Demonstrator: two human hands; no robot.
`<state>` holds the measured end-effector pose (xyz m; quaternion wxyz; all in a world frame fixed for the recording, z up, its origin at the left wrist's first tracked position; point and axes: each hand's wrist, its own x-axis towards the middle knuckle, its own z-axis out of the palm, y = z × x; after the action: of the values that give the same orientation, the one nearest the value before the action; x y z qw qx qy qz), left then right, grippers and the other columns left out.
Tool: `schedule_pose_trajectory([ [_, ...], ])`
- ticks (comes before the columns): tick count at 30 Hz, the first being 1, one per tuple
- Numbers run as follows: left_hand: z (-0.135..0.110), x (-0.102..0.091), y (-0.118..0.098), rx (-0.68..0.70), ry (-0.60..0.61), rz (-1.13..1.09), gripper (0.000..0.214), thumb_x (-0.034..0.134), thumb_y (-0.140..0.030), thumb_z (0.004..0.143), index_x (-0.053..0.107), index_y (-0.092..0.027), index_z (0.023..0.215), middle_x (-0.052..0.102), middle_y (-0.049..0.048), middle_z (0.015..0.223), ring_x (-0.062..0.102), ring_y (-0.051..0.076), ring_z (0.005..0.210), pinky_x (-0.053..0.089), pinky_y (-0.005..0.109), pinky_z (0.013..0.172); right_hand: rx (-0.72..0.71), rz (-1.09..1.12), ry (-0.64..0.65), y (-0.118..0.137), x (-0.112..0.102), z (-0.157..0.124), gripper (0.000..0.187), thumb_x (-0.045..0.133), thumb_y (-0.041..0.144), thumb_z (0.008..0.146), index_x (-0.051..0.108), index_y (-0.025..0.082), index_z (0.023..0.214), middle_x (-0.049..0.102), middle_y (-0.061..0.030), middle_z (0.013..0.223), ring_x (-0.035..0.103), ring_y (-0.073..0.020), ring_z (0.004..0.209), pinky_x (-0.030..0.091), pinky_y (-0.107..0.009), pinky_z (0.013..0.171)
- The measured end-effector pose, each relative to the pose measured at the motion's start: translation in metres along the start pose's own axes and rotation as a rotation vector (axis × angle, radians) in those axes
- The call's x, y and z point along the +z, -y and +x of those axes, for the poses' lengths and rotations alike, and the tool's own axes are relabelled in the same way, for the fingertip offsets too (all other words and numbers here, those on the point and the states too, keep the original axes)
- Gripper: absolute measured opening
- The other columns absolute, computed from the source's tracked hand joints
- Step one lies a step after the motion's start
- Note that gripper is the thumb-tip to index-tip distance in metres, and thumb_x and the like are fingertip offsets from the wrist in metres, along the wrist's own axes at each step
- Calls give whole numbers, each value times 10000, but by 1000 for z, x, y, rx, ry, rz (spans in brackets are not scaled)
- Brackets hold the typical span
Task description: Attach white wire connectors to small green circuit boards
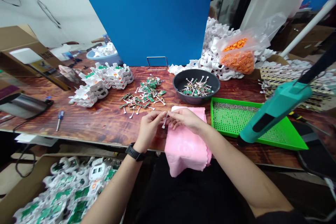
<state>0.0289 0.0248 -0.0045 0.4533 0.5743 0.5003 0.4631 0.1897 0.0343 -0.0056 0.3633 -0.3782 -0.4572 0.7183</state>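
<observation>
My left hand [150, 125] and my right hand [188, 118] meet fingertip to fingertip over the front of the table. Both are closed in a pinch on a small wired circuit board, whose short wire lead with a white connector [164, 121] hangs down between them. The board itself is mostly hidden by my fingers. Under my right hand a folded pink cloth [187, 147] drapes over the table edge. Just beyond my hands lies a loose pile of small green circuit boards [149, 92] with wire leads. A dark round bowl [178, 92] holds more of them.
A green perforated tray [223, 131] with small metal parts is on the right, a teal electric screwdriver [275, 112] hanging over it. White plastic housings [105, 82] stand stacked at left, near a small screwdriver [60, 119]. Below left, a cardboard box [28, 185] holds housings with boards.
</observation>
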Motion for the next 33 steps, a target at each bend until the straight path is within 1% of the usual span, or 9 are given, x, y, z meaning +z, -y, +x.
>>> schedule_pose_trajectory([
  [6, -3, 2, 4, 10, -124, -24, 243, 656, -390, 692, 677, -149, 712, 634, 14, 675, 536, 120, 624, 421, 228, 605, -112, -21, -79, 0, 1, 1, 257, 692, 362, 690, 626, 114, 701, 656, -27, 645, 578, -78, 484, 500, -207, 502],
  [15, -3, 0, 11, -4, -94, 9, 275, 634, -400, 712, 670, -127, 708, 596, 4, 611, 492, 100, 574, 390, 216, 564, -167, -46, -133, 1, 3, 2, 219, 705, 310, 661, 605, 115, 646, 616, 5, 564, 565, -75, 464, 485, -206, 491],
  [21, -3, 3, 7, -5, -94, 10, 272, 640, -394, 707, 655, -125, 674, 579, -1, 595, 480, 94, 565, 392, 214, 567, -180, -40, -148, -1, 5, 3, 187, 694, 281, 672, 617, 112, 646, 612, 4, 548, 557, -74, 452, 481, -202, 478],
  [23, -2, 2, 6, -8, -94, 8, 277, 633, -400, 715, 664, -126, 732, 608, 13, 655, 515, 106, 612, 413, 219, 601, -194, 8, -156, -1, 2, 4, 172, 696, 271, 674, 635, 110, 667, 635, -12, 589, 556, -72, 459, 483, -197, 473],
  [25, 1, -1, 9, -2, -90, 28, 331, 595, -420, 745, 655, -136, 903, 638, 36, 776, 555, 127, 685, 434, 235, 635, -254, 148, -210, 1, -4, 5, 137, 675, 255, 704, 647, 121, 713, 669, -30, 680, 581, -74, 508, 503, -189, 502],
  [27, 6, -8, 16, 46, -94, 125, 401, 557, -427, 774, 595, -154, 1065, 639, 60, 903, 576, 149, 760, 449, 260, 668, -354, 343, -298, 5, -12, 5, 82, 624, 225, 754, 644, 149, 779, 692, -41, 823, 638, -95, 656, 537, -191, 605],
  [29, 14, -16, 23, 130, -100, 332, 402, 545, -409, 787, 572, -155, 1098, 627, 81, 961, 576, 165, 791, 452, 288, 703, -422, 496, -344, 10, -20, 5, 79, 565, 189, 796, 629, 172, 839, 682, -47, 975, 648, -123, 869, 543, -208, 743],
  [31, 23, -23, 29, 222, -92, 580, 356, 537, -377, 798, 589, -146, 1064, 614, 99, 978, 567, 181, 811, 447, 316, 740, -402, 574, -306, 13, -24, 4, 115, 510, 172, 828, 616, 174, 872, 661, -58, 1061, 613, -143, 1007, 531, -228, 822],
  [33, 33, -25, 31, 301, -67, 786, 336, 514, -355, 815, 588, -148, 1069, 600, 110, 986, 555, 202, 859, 434, 340, 780, -329, 616, -235, 14, -24, 4, 163, 455, 191, 862, 613, 164, 889, 659, -68, 1073, 603, -153, 1035, 535, -243, 830],
])
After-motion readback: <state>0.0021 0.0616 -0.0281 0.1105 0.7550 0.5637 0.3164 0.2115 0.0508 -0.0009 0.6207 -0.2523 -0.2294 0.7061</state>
